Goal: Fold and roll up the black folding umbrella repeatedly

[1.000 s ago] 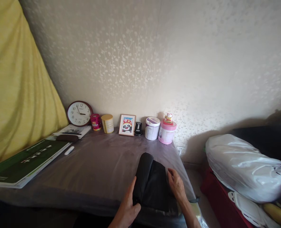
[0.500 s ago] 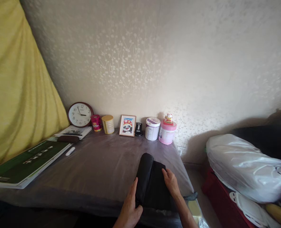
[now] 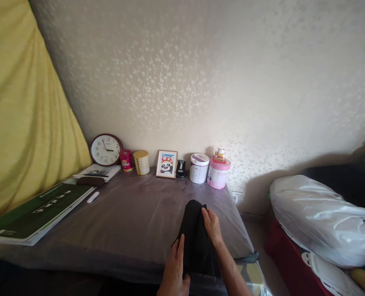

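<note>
A piece of rolled black fabric (image 3: 196, 238) lies at the front right of the covered table, narrowing toward its far end; I cannot tell what kind of article it is. My left hand (image 3: 176, 265) grips its lower left side, with the fingers along the edge and the thumb near the bottom. At the upper right edge, my right hand (image 3: 211, 225) is closed on the fabric, fingertips partly hidden behind it. The roll's near end is dark and hard to make out.
Along the wall stand a clock (image 3: 106, 149), a red can (image 3: 126, 160), a yellow can (image 3: 141, 163), a panda picture frame (image 3: 166, 164), a white tub (image 3: 198, 168) and a pink tub (image 3: 218, 176). A green book (image 3: 31, 213) lies left; a white plastic bag (image 3: 321, 218) sits right.
My right hand has moved up and left, bringing the fabric's right edge in toward the roll. The flat flap has drawn in. My left hand has shifted slightly right.
</note>
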`<state>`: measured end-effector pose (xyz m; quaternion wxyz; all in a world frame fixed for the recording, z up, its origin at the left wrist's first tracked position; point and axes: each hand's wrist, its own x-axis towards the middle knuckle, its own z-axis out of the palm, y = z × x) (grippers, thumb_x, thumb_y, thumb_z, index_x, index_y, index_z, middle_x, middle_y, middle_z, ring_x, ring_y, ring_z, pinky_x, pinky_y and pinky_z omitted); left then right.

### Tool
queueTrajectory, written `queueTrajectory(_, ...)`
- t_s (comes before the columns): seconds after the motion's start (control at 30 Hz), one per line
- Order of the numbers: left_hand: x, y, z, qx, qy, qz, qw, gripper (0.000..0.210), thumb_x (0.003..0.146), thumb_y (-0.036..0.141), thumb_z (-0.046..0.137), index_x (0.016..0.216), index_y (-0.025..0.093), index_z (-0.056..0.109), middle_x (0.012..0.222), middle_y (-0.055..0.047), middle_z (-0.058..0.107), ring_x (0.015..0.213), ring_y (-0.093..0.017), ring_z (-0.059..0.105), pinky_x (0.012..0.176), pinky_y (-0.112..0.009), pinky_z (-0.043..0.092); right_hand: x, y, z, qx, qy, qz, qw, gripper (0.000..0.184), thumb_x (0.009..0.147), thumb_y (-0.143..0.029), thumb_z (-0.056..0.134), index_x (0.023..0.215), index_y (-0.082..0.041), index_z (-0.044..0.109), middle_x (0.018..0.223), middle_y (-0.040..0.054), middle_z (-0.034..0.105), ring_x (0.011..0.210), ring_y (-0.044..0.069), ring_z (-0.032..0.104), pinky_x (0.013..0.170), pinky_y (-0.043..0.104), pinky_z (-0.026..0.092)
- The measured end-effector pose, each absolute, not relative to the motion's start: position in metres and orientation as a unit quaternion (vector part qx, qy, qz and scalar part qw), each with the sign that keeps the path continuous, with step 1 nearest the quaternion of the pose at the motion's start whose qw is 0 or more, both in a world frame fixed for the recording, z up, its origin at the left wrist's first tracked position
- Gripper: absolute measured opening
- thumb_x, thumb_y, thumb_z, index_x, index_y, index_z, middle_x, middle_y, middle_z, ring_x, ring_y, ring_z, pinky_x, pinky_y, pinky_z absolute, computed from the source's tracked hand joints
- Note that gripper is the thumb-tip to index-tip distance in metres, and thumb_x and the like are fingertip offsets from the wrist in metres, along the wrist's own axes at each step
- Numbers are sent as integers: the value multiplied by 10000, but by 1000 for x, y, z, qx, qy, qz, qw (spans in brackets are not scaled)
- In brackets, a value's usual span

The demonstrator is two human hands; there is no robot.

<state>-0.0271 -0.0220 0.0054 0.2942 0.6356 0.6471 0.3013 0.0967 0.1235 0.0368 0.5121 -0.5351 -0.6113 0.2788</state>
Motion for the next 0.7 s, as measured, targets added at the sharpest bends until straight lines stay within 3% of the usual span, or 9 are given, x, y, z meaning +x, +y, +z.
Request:
queueTrajectory(0.2, -26, -20, 10, 647, 662, 266, 270, 959, 514, -6, 440, 1402, 83, 88, 1485, -122, 201, 1365, -205, 199, 1117, -307, 207, 74, 126, 36, -564, -622, 254, 480, 362, 800, -491, 393, 785, -177, 573, 674, 72, 652, 606, 193, 593, 560, 273, 418)
queueTrajectory(0.43, -27, -21, 16, 659, 670, 238, 246, 871, 549, 27, 438, 1381, 52, 180, 1492, -120, 182, 1373, -189, 172, 1122, -292, 205, 58, 128, 40, -606, -682, 210, 352, 247, 839, -282, 411, 944, -125, 570, 816, 133, 687, 810, 239, 650, 650, 279, 433)
queueTrajectory(0.6, -27, -23, 23, 648, 699, 185, 240, 804, 583, 46, 438, 1356, 4, 220, 1460, -173, 248, 1351, -215, 241, 1119, -313, 206, 56, 120, 52, -574, -710, 279, 299, 286, 891, -296, 317, 1020, -137, 517, 644, 27, 665, 533, 147, 621, 563, 231, 417)
queueTrajectory(0.7, -27, -23, 28, 648, 706, 169, 230, 788, 593, 50, 436, 1345, -29, 213, 1439, -206, 280, 1337, -210, 277, 1107, -298, 229, 56, 113, 57, -531, -732, 312, 290, 257, 896, -291, 295, 955, -178, 518, 598, -31, 644, 437, 98, 558, 524, 198, 393)
